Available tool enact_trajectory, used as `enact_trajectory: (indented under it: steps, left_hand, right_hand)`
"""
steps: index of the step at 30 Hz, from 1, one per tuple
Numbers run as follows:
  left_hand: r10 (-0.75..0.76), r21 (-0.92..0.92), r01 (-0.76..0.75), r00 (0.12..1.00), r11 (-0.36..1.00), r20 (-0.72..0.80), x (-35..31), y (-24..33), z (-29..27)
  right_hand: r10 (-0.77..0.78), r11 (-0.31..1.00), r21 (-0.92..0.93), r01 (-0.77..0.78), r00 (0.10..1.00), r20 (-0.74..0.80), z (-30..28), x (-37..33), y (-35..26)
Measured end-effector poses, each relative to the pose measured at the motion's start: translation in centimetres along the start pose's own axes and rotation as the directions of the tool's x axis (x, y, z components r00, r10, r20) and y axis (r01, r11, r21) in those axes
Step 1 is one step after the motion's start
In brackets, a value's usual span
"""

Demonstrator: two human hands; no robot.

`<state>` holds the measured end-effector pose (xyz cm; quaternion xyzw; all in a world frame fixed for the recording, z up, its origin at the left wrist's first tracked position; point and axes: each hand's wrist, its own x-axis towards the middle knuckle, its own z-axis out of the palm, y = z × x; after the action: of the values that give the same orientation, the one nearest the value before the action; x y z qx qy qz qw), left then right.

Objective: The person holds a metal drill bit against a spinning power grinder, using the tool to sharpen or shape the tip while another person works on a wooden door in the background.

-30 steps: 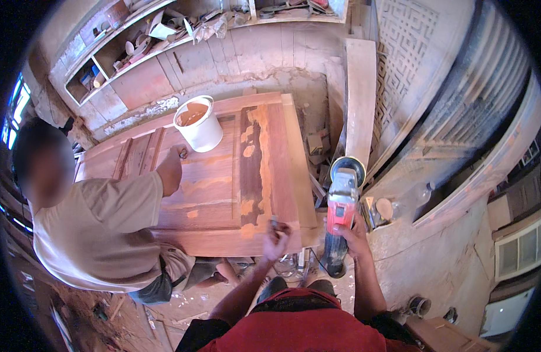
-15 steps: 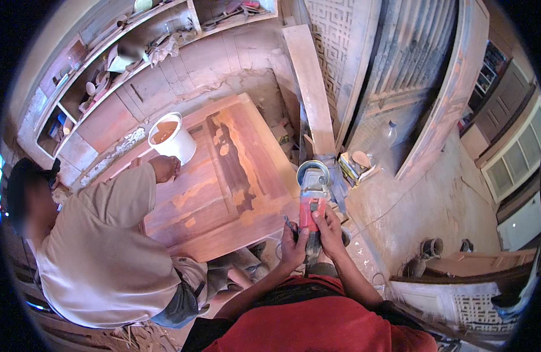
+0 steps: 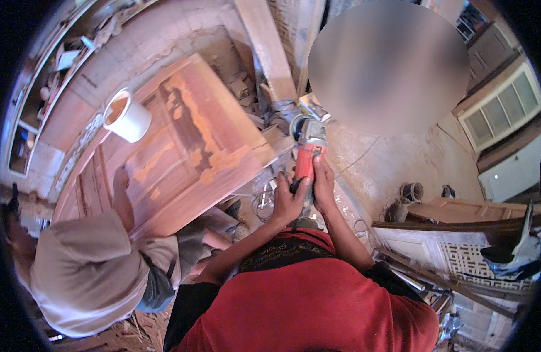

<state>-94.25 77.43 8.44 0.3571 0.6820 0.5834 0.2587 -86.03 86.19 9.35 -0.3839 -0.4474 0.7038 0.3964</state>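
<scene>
I hold a red angle grinder with a silver-grey head in front of my body, its round disc end pointing away from me. My right hand is closed along the right side of its body. My left hand grips it from the left, near a small dark part I cannot make out. To the left lies a wooden panel door with orange-brown patches smeared over it. A white bucket of orange-brown material stands on the door.
At the left, a co-worker in a beige shirt reaches a hand over the door. Cluttered shelves line the left wall. A wooden plank leans beyond the grinder. Metal pots and panels lie at the right.
My view has turned and dipped, so the door and bucket sit further left. The grinder has tilted slightly and stays in both hands. The co-worker's hand has moved nearer, away from the bucket.
</scene>
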Motion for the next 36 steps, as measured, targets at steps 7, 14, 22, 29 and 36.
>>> enact_trajectory:
  steps: [7,14,22,29,36]
  left_hand:
    - [0.053,0.087,-0.063,0.992,0.994,0.118,1.1,1.5,4.2]
    - [0.018,0.156,-0.043,0.986,0.987,0.163,1.9,2.7,7.3]
    - [0.067,0.064,-0.074,0.992,0.995,0.107,3.0,3.9,8.5]
    - [0.096,0.205,-0.133,0.979,0.970,0.179,3.3,2.4,10.1]
    - [0.042,0.189,-0.075,0.984,0.979,0.174,3.2,1.1,11.0]
  right_hand:
    - [-0.146,0.989,-0.012,0.146,0.974,-0.174,-3.1,1.5,-1.2]
    - [-0.095,0.995,0.029,0.100,0.985,-0.146,-5.9,2.6,-3.9]
    - [-0.078,0.980,0.181,0.077,0.997,-0.003,-8.1,4.2,-3.0]
    - [-0.059,0.996,0.055,0.072,0.978,-0.201,-8.5,4.9,-3.7]
    - [-0.089,0.994,-0.081,0.072,0.966,-0.244,-8.6,5.3,-3.7]
